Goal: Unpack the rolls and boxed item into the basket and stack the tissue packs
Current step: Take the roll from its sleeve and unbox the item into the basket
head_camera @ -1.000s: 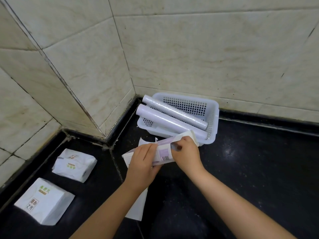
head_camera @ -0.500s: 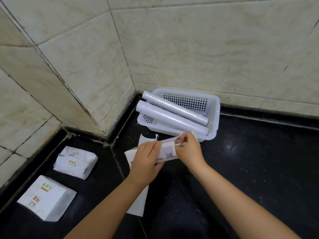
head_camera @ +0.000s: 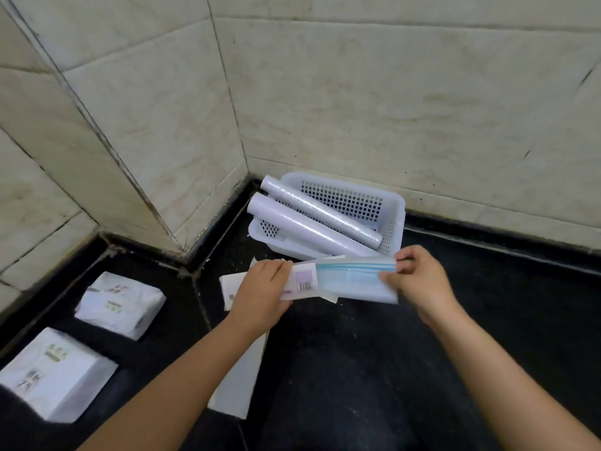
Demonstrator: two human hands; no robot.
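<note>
Two pale purple rolls [head_camera: 312, 219] lie slanted in the white perforated basket [head_camera: 393, 219] by the wall corner. In front of the basket my left hand [head_camera: 263, 291] grips a white and purple box [head_camera: 302, 281]. My right hand [head_camera: 416, 278] pinches the end of a pale blue flat pack [head_camera: 354, 281] that sticks halfway out of the box to the right. Two white tissue packs lie apart at the left: one [head_camera: 120, 304] farther back, one [head_camera: 52, 375] nearer the bottom-left edge.
A flat white box [head_camera: 237, 379] lies on the black counter [head_camera: 487, 320] under my left forearm. Beige tiled walls enclose the counter at the back and left, with a protruding tiled corner [head_camera: 175, 222] left of the basket.
My right hand has drawn the pale blue pack out of the box toward the right while my left hand holds the box. The view has shifted slightly.
</note>
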